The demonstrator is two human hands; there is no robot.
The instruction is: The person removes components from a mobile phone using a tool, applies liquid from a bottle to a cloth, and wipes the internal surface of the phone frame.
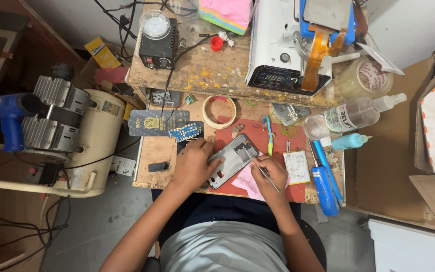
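Phone frame: we see a grey, opened phone frame (232,160) lying tilted on the red mat (303,138), near the middle of the bench (152,151); its inner side faces up, with dark cut-outs at the far end.
Left hand: our left hand (193,163) has its grip closed around the frame's left edge, thumb across the top.
Right hand: our right hand (270,174) pinches thin metal tweezers (267,176), the grip shut tight on them; the tip touches the frame's right edge.
Under the hand: a pink cloth (248,182) lies beneath the frame's near-right corner.
Right side: a blue tool (324,189) and a clear spray bottle (353,115) lie well apart from the frame.
Far side: a ring of tape (219,112) sits just beyond the mat.
Left of the bench: a cream compressor (76,136) stands on the floor.
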